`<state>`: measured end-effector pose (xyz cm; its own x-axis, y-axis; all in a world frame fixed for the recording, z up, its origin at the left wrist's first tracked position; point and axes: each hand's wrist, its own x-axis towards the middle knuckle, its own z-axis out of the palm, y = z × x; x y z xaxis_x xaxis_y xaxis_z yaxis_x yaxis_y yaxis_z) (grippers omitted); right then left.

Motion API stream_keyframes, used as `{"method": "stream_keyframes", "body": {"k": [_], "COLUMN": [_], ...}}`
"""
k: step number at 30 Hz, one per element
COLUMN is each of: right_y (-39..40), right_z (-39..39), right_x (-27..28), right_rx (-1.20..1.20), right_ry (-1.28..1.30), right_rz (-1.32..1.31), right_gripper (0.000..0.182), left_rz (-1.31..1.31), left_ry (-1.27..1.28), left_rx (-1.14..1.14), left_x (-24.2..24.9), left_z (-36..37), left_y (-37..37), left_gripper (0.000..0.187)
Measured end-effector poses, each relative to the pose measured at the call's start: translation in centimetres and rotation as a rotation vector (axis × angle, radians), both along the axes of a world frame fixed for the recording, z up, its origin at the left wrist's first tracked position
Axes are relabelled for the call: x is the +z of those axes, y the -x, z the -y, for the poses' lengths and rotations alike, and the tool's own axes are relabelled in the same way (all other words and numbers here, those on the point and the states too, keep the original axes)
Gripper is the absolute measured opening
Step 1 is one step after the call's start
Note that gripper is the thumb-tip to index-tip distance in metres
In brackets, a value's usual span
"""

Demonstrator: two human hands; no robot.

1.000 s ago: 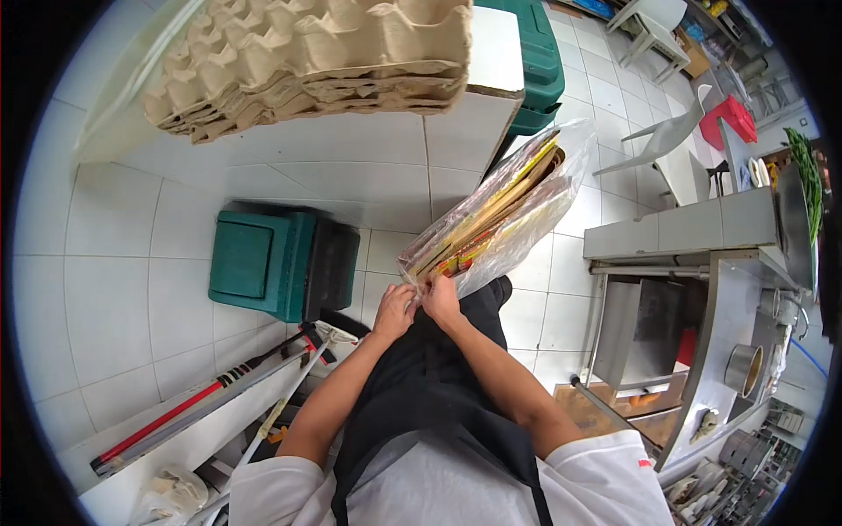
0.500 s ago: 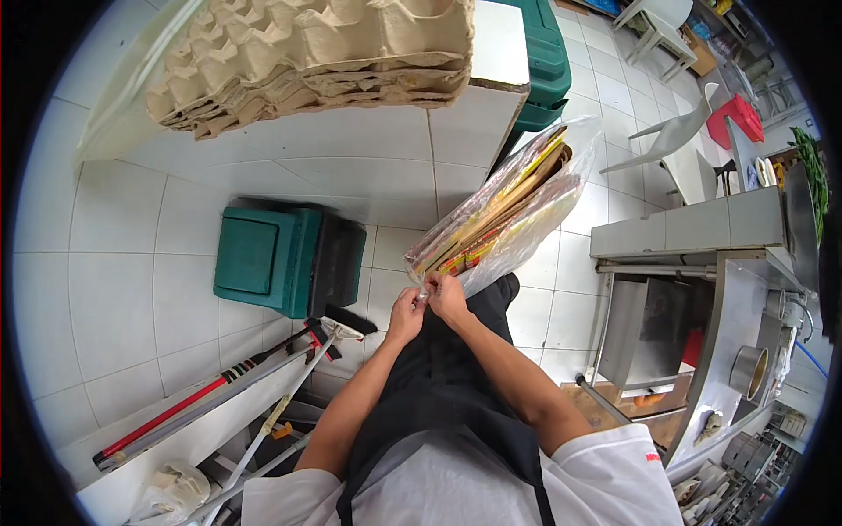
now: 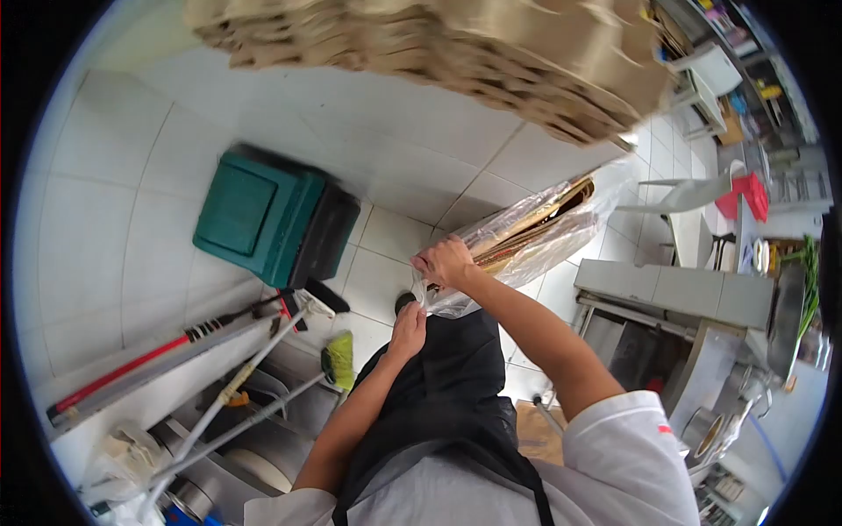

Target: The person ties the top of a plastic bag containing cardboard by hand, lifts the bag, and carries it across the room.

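A clear plastic bag (image 3: 535,254) with flattened cardboard (image 3: 561,197) inside lies slanted in front of my legs. My right hand (image 3: 445,263) is closed on the bag's near end, at the corner by the cardboard edges. Lower down, my left hand (image 3: 409,330) pinches a gathered strip of the same plastic, which stretches between both hands. My fingertips are partly hidden in the folds.
Stacked egg trays (image 3: 421,44) sit on a white tiled ledge ahead. A green-lidded bin (image 3: 259,215) stands left, above long-handled cleaning tools (image 3: 132,377). To the right are a tiled counter (image 3: 649,285) and a white chair (image 3: 684,197).
My right hand has moved up and left along the bag's end, and my left hand has dropped lower. The hands are further apart. The view has turned and shifted.
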<state>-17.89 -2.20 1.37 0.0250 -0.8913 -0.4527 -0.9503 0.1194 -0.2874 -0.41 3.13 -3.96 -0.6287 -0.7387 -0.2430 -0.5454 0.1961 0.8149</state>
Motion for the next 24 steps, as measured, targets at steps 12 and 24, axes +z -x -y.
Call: {"method": "stream_keyframes", "body": {"k": [12, 24], "right_y": [-1.9, -6.1], "right_z": [-0.8, -13.6], "right_x": [-1.9, -0.7], "right_rx": [0.110, -0.898], "right_ry": [0.372, 0.086], "right_rz": [-0.003, 0.653], "right_gripper": [0.027, 0.023], "left_rz": [-0.052, -0.062], "left_ry": [-0.144, -0.487], "left_rx": [0.167, 0.038], "left_x": [-0.5, -1.5], "left_z": [-0.1, 1.4], "left_y": [-1.3, -0.5], "left_gripper": [0.019, 0.029]}}
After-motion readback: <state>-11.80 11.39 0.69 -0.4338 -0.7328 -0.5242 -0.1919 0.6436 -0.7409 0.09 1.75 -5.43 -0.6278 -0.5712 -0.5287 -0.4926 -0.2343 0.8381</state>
